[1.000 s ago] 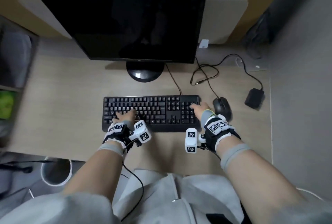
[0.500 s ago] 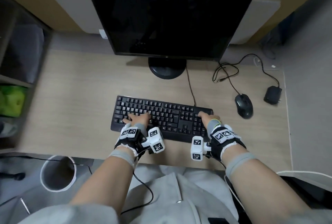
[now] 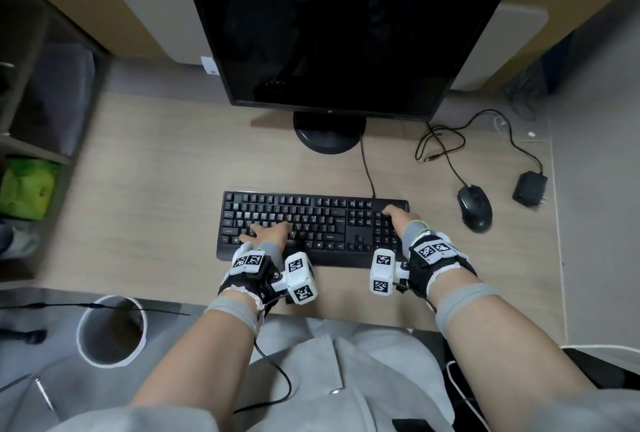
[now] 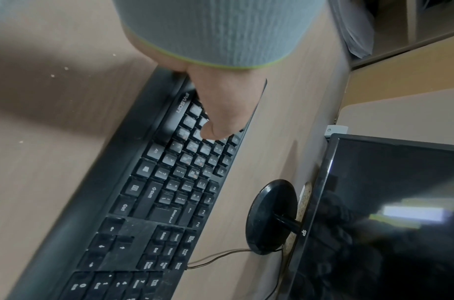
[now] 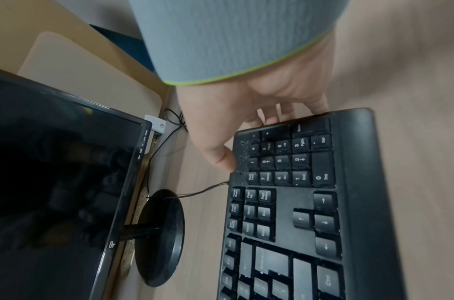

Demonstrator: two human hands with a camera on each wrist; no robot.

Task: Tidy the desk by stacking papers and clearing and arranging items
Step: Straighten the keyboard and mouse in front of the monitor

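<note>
Pale wood desk (image 3: 138,189) under a dark monitor (image 3: 339,40). Black keyboard (image 3: 322,220) lies square before the monitor stand, dusty, cable trailing back. Left hand (image 3: 266,234) rests flat on the keys; right hand (image 3: 398,220) clasps the right end, fingers seemingly curled over the edge. Uneven pushing could skew it or snag the cable.

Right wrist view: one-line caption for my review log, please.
Right hand grips the numpad end of the black keyboard beside the dark monitor on a wooden desk.
</note>
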